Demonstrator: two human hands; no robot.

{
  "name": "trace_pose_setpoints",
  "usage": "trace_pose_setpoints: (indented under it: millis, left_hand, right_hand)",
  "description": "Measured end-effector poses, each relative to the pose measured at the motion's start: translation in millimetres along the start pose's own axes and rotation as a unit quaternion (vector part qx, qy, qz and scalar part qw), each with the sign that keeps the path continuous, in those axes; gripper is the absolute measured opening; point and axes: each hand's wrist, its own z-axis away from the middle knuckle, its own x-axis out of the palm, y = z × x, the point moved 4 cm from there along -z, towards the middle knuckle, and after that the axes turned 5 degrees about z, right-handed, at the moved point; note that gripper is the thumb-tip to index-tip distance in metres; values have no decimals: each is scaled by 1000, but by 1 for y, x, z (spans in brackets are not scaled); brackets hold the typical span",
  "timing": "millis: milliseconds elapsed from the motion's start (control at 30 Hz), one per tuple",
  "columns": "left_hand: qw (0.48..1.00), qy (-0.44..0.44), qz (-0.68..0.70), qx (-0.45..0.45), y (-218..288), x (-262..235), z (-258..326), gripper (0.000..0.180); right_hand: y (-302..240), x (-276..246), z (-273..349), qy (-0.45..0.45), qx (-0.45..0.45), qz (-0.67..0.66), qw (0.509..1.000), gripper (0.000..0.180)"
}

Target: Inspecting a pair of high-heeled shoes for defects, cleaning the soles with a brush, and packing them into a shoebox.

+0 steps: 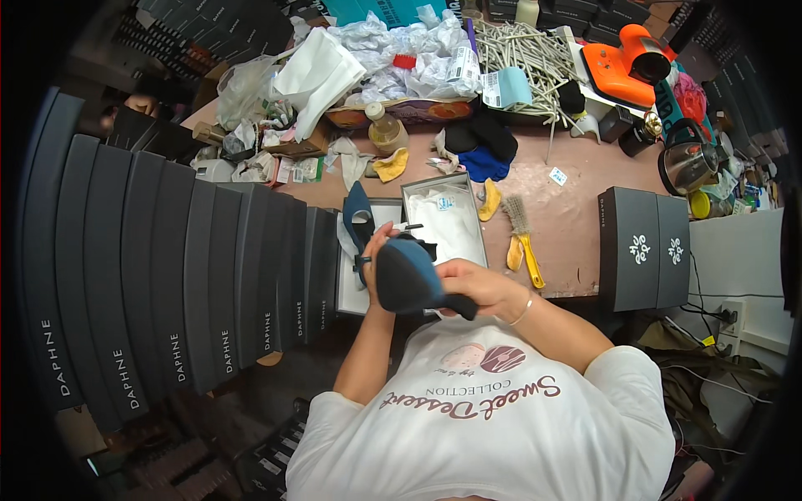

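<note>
I held a dark blue high-heeled shoe sole-up in front of my chest, just over the near edge of the table. Its sole looked a soft teal blue, the heel black and pointing toward my right, and a thin strap with a small buckle hung near its toe end. My left hand was closed around the toe and strap side; my right hand was wrapped around the heel end, so both hands were full with that 1 shoe. The second shoe of the pair already stood upright in the open box just behind my hands, so I judged the work about half done: 1 shoe in place, the 1 in my grip not yet set down. Beside it lay the box lid with white wrapping paper inside. A brush with a yellow handle lay just right of that, untouched. Farther right stood 2 closed grey boxes, and to my left ran a long row of stacked dark boxes. The back of the table held crumpled white paper and an orange tool.
</note>
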Motion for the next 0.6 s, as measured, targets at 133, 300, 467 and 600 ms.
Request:
trace_pose_setpoints:
  millis: [133,300,467,600]
  left_hand:
    - [964,-40,262,-30,-15,-7,-1,41]
    - [968,-25,228,-102,-13,26,12,42]
    - [964,-126,214,-91,-12,39,24,42]
    - [975,-116,180,-57,-16,6,4,44]
  right_hand:
    - [-58,-49,49,292,-182,227,911,24]
    - [-26,-10,33,224,-276,757,548,24]
    - [14,-27,36,204,-177,857,439,22]
    - [6,-62,97,313,-105,784,526,33]
